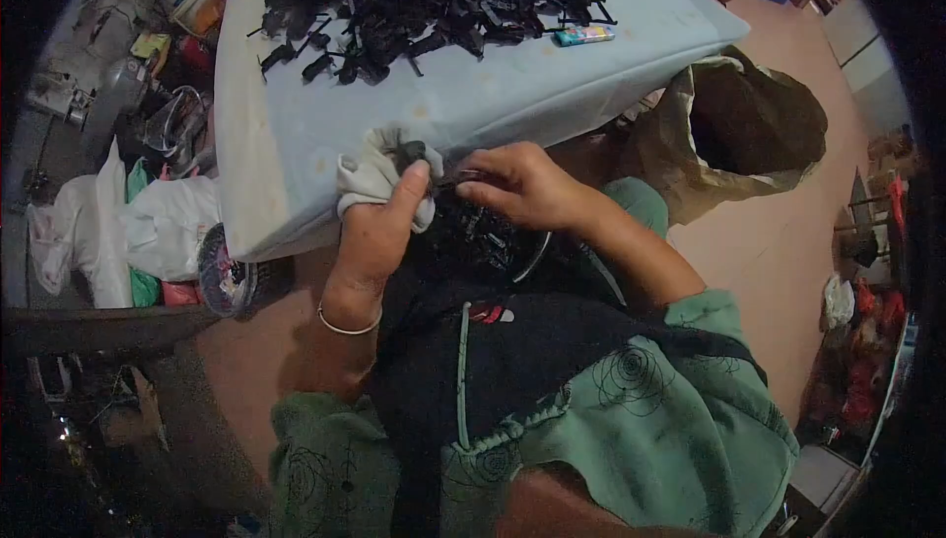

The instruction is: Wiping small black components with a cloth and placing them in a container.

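My left hand (pixel 378 228) is closed around a bunched off-white cloth (pixel 363 175) and a small black part (pixel 409 152), with the thumb pressed on top. Close to its right side, my right hand (pixel 522 185) pinches a thin dark piece between thumb and fingers, at the black part. Whether that piece is joined to the part or is a separate tool cannot be made out. Below both hands, at my lap, lie more small black parts (pixel 488 240) in a dark container with a curved pale rim (pixel 533 258).
A large pile of black parts (pixel 414 6) covers the far side of a padded, pale blue surface (pixel 394 104). Beside the pile lies a small colourful packet (pixel 584 35). An open woven sack (pixel 680 154) stands at right. White bags (pixel 172 228) and a basket (pixel 229 272) sit at left.
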